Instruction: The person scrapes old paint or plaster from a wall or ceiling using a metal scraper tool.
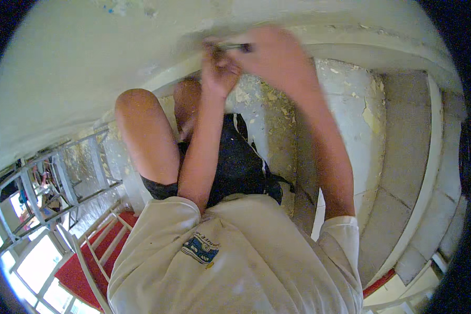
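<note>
Close to the pale wall (pixel 125 57), both my hands are together at the top of the view. My right hand (pixel 269 55), smeared by motion, is closed around a thin, light, metallic-looking tool with a dark end (pixel 245 47); its exact kind is too blurred to tell. Just to the left is my left hand (pixel 221 70), fingers curled by the tool's other end. What those fingers hold, if anything, does not show clearly. Under the hands runs a ledge-like edge of the wall, with peeling paint below it.
Grey stair steps (pixel 403 131) curve along the right, beside a flaking painted strip (pixel 350 104). My bent knees (pixel 141 120) are close to the wall. A metal ladder (pixel 63 172) stands at the left, with a red surface (pixel 89 272) behind a pale railing (pixel 81 256).
</note>
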Available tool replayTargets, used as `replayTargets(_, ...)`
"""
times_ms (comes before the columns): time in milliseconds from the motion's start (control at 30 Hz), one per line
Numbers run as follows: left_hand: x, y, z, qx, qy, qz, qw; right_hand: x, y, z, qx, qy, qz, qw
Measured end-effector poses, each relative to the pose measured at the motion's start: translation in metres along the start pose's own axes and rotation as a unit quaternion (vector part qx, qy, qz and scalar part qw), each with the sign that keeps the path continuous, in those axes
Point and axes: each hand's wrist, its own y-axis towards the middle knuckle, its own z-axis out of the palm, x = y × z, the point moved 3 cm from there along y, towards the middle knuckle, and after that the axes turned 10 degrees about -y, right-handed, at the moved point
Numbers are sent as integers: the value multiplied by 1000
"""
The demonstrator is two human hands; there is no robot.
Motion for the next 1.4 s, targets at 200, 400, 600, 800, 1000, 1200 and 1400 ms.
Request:
replayTargets(200, -104, -15, -32, -15, 159, 237, 958, 81, 3, 31, -30, 136, -3, 990)
replayTargets(400, -47, -68, 48, -103, 451, 287, 839, 30, -52, 83, -62, 377, 134, 914)
replayTargets(600, -34, -50, 74, -36, 648, 171, 741, 11, -57, 99, -86, 408, 212, 884)
replayTargets(800, -34, -37, 57, -10, 567, 156, 808, 10, -51, 132, -48, 451, 215, 865)
replayTargets(1000, -43, -33, 45, -25, 563, 164, 810, 25, -42, 154, -34, 494, 273, 825)
replayTargets(1200, -41, -27, 39, -17, 541, 196, 818, 22, -42, 169, -94, 403, 276, 867)
replayTargets(1400, -46, -41, 42, -36, 570, 184, 800, 26, -43, 162, -73, 358, 260, 894)
